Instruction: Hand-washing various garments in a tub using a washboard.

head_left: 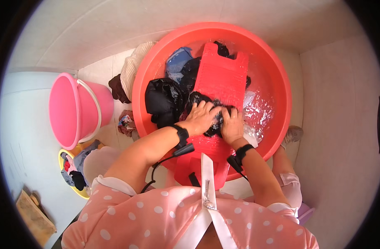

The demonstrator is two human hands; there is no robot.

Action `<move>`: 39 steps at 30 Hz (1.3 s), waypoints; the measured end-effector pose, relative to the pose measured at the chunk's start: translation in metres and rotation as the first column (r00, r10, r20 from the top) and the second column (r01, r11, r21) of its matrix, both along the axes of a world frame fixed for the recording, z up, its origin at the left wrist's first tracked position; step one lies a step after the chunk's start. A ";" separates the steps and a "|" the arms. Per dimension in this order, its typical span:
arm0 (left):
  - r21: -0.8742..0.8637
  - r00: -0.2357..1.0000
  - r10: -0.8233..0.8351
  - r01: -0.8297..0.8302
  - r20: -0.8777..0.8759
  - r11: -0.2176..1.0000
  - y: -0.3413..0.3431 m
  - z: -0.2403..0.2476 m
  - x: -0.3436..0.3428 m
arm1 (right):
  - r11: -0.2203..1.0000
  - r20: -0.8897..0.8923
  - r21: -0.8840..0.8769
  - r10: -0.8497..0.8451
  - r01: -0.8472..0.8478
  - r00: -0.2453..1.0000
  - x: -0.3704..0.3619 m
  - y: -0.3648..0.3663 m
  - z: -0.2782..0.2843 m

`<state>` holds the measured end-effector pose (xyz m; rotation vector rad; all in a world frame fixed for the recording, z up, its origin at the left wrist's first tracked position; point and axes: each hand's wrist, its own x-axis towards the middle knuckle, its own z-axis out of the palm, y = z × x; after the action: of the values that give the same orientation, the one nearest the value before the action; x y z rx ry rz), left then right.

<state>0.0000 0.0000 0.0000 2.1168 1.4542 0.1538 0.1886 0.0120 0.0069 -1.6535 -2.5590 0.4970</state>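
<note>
A red washboard (pixel 221 76) slants across a large red tub (pixel 283 83), its near end over the rim close to my body. On its ridged face lies a wet black garment (pixel 214 129). My left hand (pixel 200 119) presses down on the cloth with bent fingers, and my right hand (pixel 232 126) grips its right side. Part of the cloth is hidden under both hands. Left of the board, a bulky black garment (pixel 163 99) and a blue denim piece (pixel 179 62) soak in the water. Bubbles and splashes show at the right.
A pink bucket (pixel 65 112) with a white handle stands left of the tub. Nearer me is a yellow basin (pixel 83 192) of mixed clothes. A striped cloth (pixel 133 68) and a dark brown cloth (pixel 117 88) lie against the tub's left side. Walls enclose the space.
</note>
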 end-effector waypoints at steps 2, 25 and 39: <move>-0.017 0.992 0.111 -0.110 0.061 0.994 0.011 0.015 0.013 | 0.995 -0.016 -0.011 -0.097 0.097 0.995 -0.013 0.037 0.009; 0.080 0.983 0.076 -0.091 0.166 0.993 -0.090 0.047 -0.013 | 0.998 -0.434 -0.017 -0.054 0.052 0.899 0.002 -0.085 0.056; -0.119 0.820 0.456 -0.444 0.344 0.888 0.004 0.030 -0.011 | 0.989 -0.181 -0.037 -0.147 0.143 0.972 -0.013 -0.026 0.004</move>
<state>-0.0107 0.0040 0.0304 1.5671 1.6777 0.6622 0.1754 -0.0138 0.0109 -1.6989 -2.2920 0.6374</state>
